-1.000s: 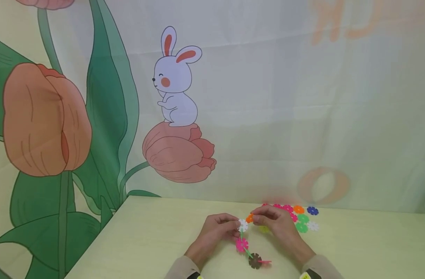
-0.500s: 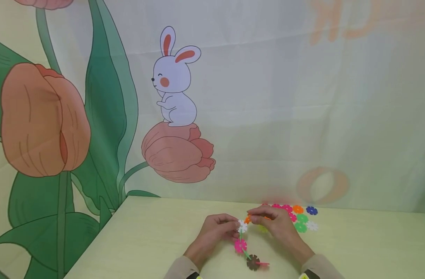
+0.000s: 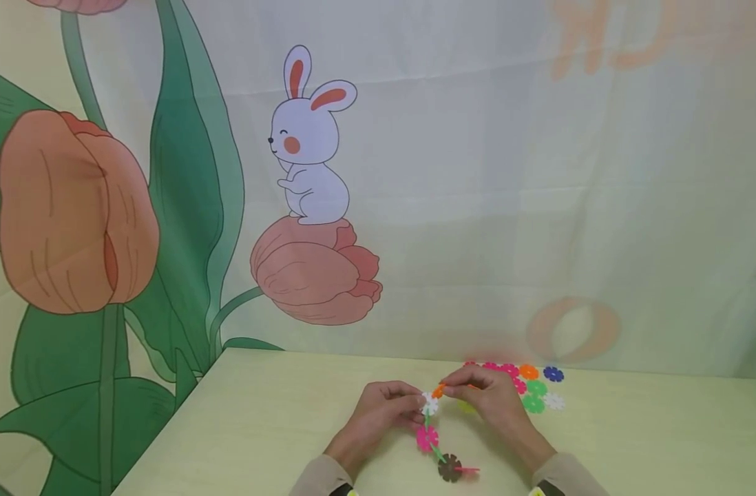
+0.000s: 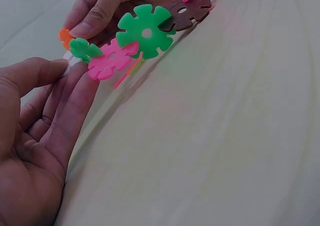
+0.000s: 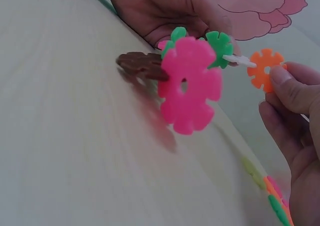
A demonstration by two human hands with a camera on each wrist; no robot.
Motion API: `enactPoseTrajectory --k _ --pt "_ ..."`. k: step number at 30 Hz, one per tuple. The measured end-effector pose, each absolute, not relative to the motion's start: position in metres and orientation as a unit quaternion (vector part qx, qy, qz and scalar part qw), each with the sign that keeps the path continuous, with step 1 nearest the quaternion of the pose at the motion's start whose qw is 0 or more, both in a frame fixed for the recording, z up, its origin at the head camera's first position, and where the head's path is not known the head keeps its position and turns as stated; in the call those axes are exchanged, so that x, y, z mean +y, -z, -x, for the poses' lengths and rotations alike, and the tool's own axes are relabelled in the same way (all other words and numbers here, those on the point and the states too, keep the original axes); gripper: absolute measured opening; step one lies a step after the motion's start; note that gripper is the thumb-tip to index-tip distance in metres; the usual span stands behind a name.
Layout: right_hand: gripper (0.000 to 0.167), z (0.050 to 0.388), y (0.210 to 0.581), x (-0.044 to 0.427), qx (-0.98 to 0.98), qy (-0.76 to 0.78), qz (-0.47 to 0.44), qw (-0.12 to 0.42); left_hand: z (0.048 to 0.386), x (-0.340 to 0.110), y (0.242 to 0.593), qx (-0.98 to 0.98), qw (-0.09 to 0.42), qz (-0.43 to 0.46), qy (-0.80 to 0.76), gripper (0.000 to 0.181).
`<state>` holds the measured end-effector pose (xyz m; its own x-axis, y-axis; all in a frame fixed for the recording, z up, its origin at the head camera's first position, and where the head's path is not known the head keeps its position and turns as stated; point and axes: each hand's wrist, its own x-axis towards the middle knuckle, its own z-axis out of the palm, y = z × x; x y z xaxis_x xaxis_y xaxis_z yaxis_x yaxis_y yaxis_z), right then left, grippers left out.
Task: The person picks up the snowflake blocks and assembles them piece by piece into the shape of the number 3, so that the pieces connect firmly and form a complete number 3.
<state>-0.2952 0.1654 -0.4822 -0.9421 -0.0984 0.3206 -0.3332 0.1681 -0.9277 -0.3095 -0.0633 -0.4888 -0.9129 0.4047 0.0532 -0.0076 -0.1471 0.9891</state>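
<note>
My left hand point(image 3: 384, 417) pinches a white snowflake disc point(image 3: 430, 404) at one end of a chain of notched plastic discs. Below it the chain runs through a green disc point(image 4: 146, 32), a pink disc point(image 3: 427, 438) and a brown disc point(image 3: 449, 468), ending in another pink disc point(image 5: 191, 86). Between thumb and fingers, my right hand point(image 3: 492, 399) pinches an orange disc point(image 5: 265, 70). Its edge meets the white disc's edge in the right wrist view; how deep the slots sit together I cannot tell. The left thumb partly covers the white disc in the left wrist view.
Behind my right hand lie several loose discs, among them an orange one point(image 3: 529, 372), a blue one point(image 3: 553, 374), green ones point(image 3: 534, 403) and a white one point(image 3: 555, 401). The pale table point(image 3: 260, 413) ends against a printed cloth backdrop point(image 3: 477, 207).
The right hand and orange disc have shifted slightly left, towards the white disc. The lower end of the chain has swung a little left and down. The left hand stays nearly still.
</note>
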Motion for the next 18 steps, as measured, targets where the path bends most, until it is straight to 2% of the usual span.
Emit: enactPoseTrajectory --k 18 --pt "0.008 0.2923 0.4801 0.1567 -0.755 -0.642 -0.097 0.096 0.3110 -0.0645 0.4899 0.637 0.130 -0.144 -0.746 0.021"
